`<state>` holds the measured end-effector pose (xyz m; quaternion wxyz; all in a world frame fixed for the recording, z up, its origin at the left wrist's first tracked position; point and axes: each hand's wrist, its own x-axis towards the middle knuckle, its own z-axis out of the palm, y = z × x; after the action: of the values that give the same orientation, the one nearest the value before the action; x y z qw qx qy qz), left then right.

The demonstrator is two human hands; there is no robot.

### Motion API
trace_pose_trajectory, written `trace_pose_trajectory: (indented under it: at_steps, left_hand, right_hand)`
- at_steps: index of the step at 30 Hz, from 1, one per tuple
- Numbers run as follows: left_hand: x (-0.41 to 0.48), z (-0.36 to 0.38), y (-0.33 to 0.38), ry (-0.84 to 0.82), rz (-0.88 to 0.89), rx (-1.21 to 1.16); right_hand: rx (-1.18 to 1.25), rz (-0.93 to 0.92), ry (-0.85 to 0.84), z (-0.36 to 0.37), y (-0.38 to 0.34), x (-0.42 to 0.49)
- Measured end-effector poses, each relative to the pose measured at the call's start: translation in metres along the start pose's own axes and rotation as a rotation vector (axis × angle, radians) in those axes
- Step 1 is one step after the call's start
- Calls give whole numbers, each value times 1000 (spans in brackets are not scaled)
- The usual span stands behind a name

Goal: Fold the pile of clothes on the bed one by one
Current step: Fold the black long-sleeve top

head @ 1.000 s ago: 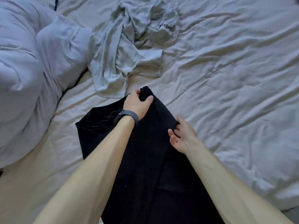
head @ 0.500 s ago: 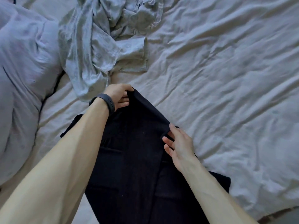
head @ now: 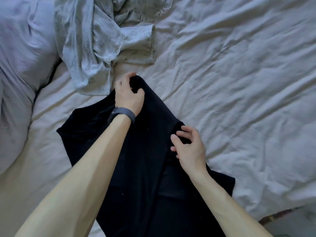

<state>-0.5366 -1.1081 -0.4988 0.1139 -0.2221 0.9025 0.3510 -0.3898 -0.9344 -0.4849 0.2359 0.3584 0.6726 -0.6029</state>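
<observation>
A black garment [head: 145,161] lies lengthwise on the bed, running from the bottom edge up to the middle. My left hand [head: 129,95], with a dark band on the wrist, grips the garment's far end between thumb and curled fingers. My right hand [head: 189,147] pinches a fold at the garment's right edge, fingers curled into the cloth. A crumpled pale grey patterned garment [head: 95,40] lies just beyond the black one, at the upper left.
The wrinkled white sheet [head: 239,82] covers the bed to the right and far side. A bulky lilac duvet or pillow [head: 20,65] fills the left side. The bed's edge and a strip of floor [head: 290,221] show at the bottom right.
My left hand has turned over the garment's far end and tightened its grip. My right hand has curled its fingers onto the right edge. The view has shifted slightly.
</observation>
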Motion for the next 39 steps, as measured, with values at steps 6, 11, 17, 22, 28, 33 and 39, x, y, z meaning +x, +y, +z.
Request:
trace_pose_trajectory:
  at_steps: [6, 11, 17, 22, 28, 33, 39]
  left_hand:
    - [-164, 28, -57, 6, 189, 201]
    - [-298, 49, -89, -39, -20, 125]
    - [-339, 72, -81, -327, -776, -353]
    - [-324, 91, -66, -452, -954, -714]
    - [-337, 98, -51, -156, -885, -664]
    - [-372, 94, -57, 14, -810, -918]
    - [-390, 98, -65, -174, -936, -1055]
  right_hand:
    - [-664, -137, 227, -97, 59, -53]
    - [-604, 143, 243, -130, 88, -85]
    - [-432, 194, 223, -120, 95, -87]
    - [-202, 90, 243, -122, 94, -83]
    - [-35, 65, 128, -116, 82, -81]
    - [86, 81, 40, -120, 82, -103]
    - [29, 208, 94, -131, 122, -113]
